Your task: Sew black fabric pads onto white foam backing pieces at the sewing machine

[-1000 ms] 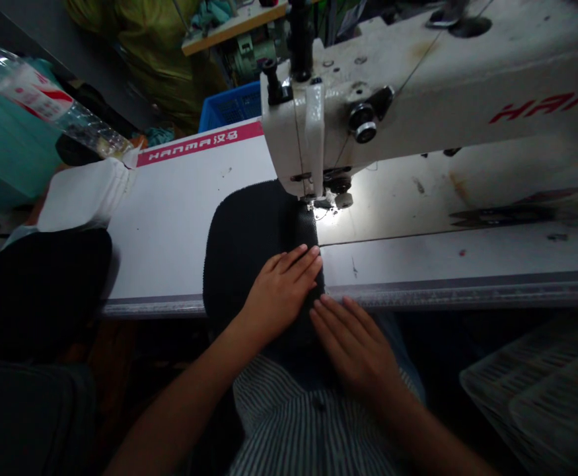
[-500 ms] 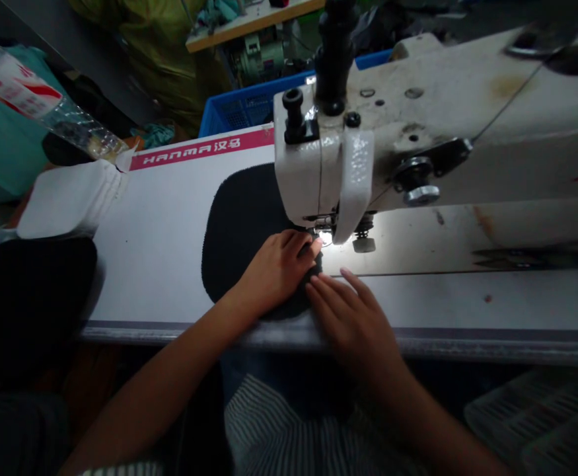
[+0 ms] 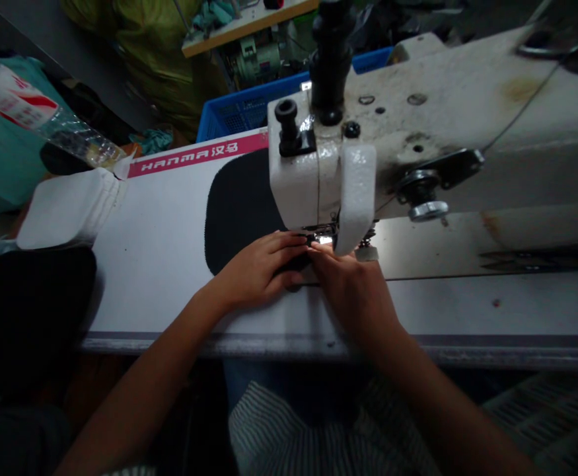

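A dark textured fabric piece (image 3: 236, 208) with rounded ends lies on the white sewing table (image 3: 164, 264), running under the head of a white sewing machine (image 3: 417, 139). My left hand (image 3: 256, 268) lies on the near end of the fabric with fingers stretched toward the lit presser foot (image 3: 324, 236). My right hand (image 3: 353, 287) is beside it, its fingertips at the fabric edge right under the foot; those fingers are partly hidden.
A stack of white pieces (image 3: 68, 208) and a dark pile (image 3: 26, 311) sit at the table's left. A clear plastic bottle (image 3: 36, 112) hangs over them. A blue crate (image 3: 249, 109) stands behind the table, white baskets (image 3: 561, 410) at lower right.
The fabric has slid away from me, farther under the machine head. Both hands have followed it up to the presser foot, off the table's near edge.
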Motion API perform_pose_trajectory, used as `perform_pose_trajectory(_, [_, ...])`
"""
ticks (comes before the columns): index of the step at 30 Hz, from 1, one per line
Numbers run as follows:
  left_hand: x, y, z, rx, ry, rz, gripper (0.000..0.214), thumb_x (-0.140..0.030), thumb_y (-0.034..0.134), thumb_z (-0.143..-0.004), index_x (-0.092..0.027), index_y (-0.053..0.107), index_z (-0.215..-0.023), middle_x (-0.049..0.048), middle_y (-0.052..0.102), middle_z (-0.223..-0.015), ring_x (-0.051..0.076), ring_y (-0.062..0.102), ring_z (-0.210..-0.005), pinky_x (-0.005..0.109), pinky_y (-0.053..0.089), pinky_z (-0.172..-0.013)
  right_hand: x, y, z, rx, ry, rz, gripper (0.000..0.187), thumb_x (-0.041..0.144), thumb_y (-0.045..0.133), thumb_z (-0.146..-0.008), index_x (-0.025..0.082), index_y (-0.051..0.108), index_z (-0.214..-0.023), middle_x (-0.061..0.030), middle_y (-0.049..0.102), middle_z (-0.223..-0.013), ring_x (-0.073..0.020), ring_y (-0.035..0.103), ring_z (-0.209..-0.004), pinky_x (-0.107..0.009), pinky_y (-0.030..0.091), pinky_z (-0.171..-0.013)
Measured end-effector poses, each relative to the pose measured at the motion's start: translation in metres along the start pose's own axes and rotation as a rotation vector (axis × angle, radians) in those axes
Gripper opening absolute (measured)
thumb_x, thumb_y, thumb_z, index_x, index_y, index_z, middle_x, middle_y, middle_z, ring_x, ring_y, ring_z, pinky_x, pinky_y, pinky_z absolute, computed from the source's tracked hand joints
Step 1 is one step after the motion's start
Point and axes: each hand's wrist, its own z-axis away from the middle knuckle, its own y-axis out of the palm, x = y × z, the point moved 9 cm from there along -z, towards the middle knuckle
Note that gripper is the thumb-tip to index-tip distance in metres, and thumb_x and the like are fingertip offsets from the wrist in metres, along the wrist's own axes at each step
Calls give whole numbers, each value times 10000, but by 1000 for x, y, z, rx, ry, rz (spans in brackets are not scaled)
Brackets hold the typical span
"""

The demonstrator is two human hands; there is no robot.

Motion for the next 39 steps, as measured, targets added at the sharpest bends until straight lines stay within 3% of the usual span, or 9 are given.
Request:
perform_pose_trajectory(2, [-8, -2, 12, -35, 14, -52, 538, -455, 614, -1013, -129, 535, -1433, 194, 603, -1440, 303, 550, -1370, 530, 503, -1110, -5, 4, 4, 13, 7, -56, 269, 187, 472, -1038, 215, 732, -1103, -58, 772, -1157, -223, 670, -869, -425, 501, -852])
perform_pose_trajectory(4, [-13, -3, 23, -87, 12, -162, 396, -346, 600, -1033, -140, 578, -1371, 165, 673, -1314, 280, 620, -1246, 478, 558, -1010, -11, 7, 10, 21, -3, -113, 269, 184, 497, -1029, 209, 737, -1147, -72, 748, -1238, -241, 675, -949, -427, 514, -858])
perform_pose_trajectory(9, [-29, 0, 30, -100, 128, -353, 215, -190, 538, -1060, -181, 658, -1237, 59, 731, -1019, 191, 664, -935, 327, 549, -781, -26, 9, 26, 28, -25, -131, 329, 178, 478, -1032, 175, 732, -1242, -127, 738, -1130, -237, 663, -935, -391, 523, -805])
perform_pose_trajectory(14, [-37, -1, 28, -12, 204, -420, 243, -187, 499, -1075, -168, 654, -1261, 55, 729, -1018, 187, 657, -913, 311, 524, -736, -17, 6, 34, 9, -130, 26, 356, 125, 495, -993, 185, 729, -1254, -139, 706, -1086, -251, 621, -920, -409, 491, -794])
perform_pose_trajectory(18, [-31, -1, 24, 7, 214, -443, 273, -186, 507, -1070, -188, 643, -1307, 59, 726, -1048, 196, 648, -928, 308, 508, -711, -17, 11, 26, 61, -86, 134, 378, 111, 503, -979, 205, 718, -1276, -129, 698, -1035, -259, 606, -898, -407, 460, -759])
perform_pose_trajectory(24, [-19, 5, 4, 41, 71, -457, 267, -200, 518, -1064, -185, 658, -1291, 86, 702, -1079, 216, 636, -974, 318, 528, -744, -22, 10, 13, 29, -34, 216, 417, 111, 478, -977, 214, 702, -1314, -142, 682, -990, -270, 580, -864, -400, 429, -725])
perform_pose_trajectory(31, [-30, 18, -21, 53, -232, -467, 260, -170, 469, -1058, -112, 687, -1187, 123, 679, -1051, 249, 640, -899, 315, 526, -595, -31, 8, 17, 43, 30, 46, 339, 215, 442, -1037, 213, 733, -1211, -135, 655, -1009, -266, 569, -927, -410, 450, -802])
perform_pose_trajectory(36, [-40, 25, -39, 32, -401, -400, 243, -40, 480, -995, -61, 691, -1113, 172, 676, -1100, 268, 655, -948, 325, 581, -668, -30, 4, 18, 15, 22, -14, 295, 215, 493, -1006, 226, 739, -1167, -133, 666, -1016, -273, 570, -965, -422, 458, -814])
perform_pose_trajectory(39, [-39, 19, -39, 12, -454, -343, 225, -88, 480, -1021, -74, 703, -1050, 158, 697, -1019, 259, 665, -908, 324, 586, -650, -29, 2, 19, -15, -1, -25, 299, 211, 508, -990, 226, 731, -1188, -132, 672, -1025, -276, 565, -960, -420, 459, -794])
